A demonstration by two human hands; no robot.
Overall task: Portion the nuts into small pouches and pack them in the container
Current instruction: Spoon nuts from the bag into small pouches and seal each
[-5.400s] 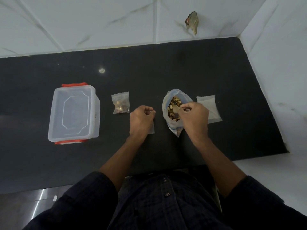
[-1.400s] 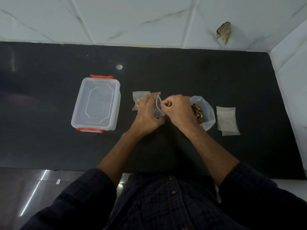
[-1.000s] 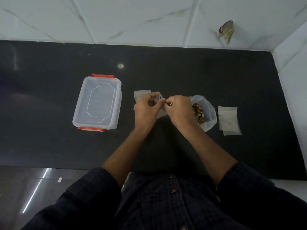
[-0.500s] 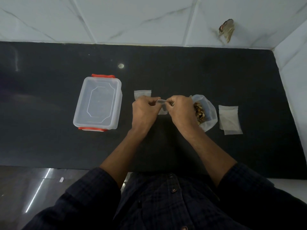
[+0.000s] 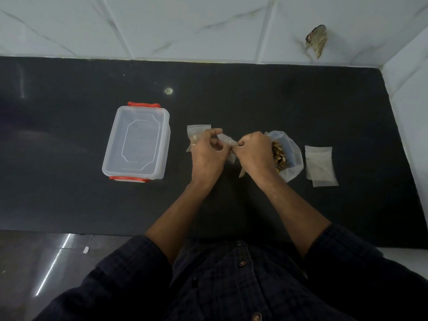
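Head | left hand (image 5: 207, 151) fingers, right hand (image 5: 253, 151) fingers pinch small pouch (image 5: 228, 142) | container (image 5: 136, 142) lidded

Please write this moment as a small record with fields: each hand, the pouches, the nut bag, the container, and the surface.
left hand: pinches one end of a small clear pouch
right hand: pinches the other end of that pouch
filled pouch: lies behind the left hand, partly hidden
nut bag: open, nuts visible, behind the right hand
empty pouches: flat stack, right of the nut bag
container: clear, lid on, red clips, left of the hands
surface: dark counter
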